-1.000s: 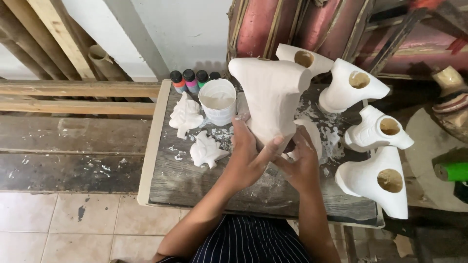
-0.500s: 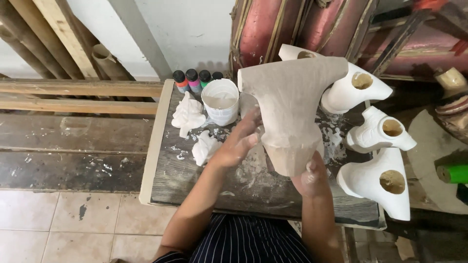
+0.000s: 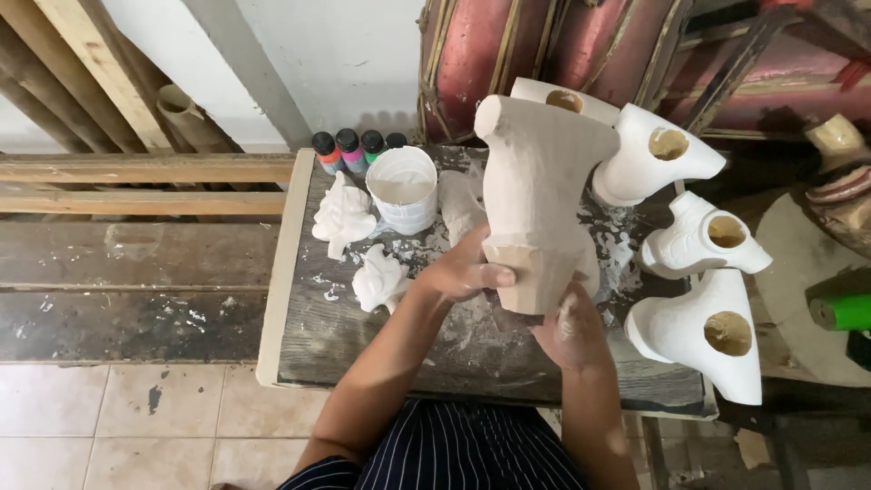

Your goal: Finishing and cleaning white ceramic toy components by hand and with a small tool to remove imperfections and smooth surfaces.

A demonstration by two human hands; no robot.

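I hold a large unpainted beige carved figure [image 3: 535,191] upright over a paint-spattered wooden table [image 3: 299,336]. My left hand [image 3: 467,269] grips its lower left side. My right hand [image 3: 570,328] cups its base from underneath. A white tub of paint [image 3: 402,189] stands behind my left hand. Two small white carved pieces lie to the left, one [image 3: 344,214] near the tub and one [image 3: 379,279] close to my left wrist.
Several white-coated carved pieces [image 3: 699,331] with round holes stand along the table's right side. Small paint bottles [image 3: 349,150] with coloured labels line the back edge. Wooden planks [image 3: 136,172] lie to the left, red framed objects [image 3: 508,54] lean behind, and a green roller [image 3: 839,311] rests far right.
I have turned and raised the beige figure. My left hand shifted from its side down to the lower edge, and my right hand moved under the base.
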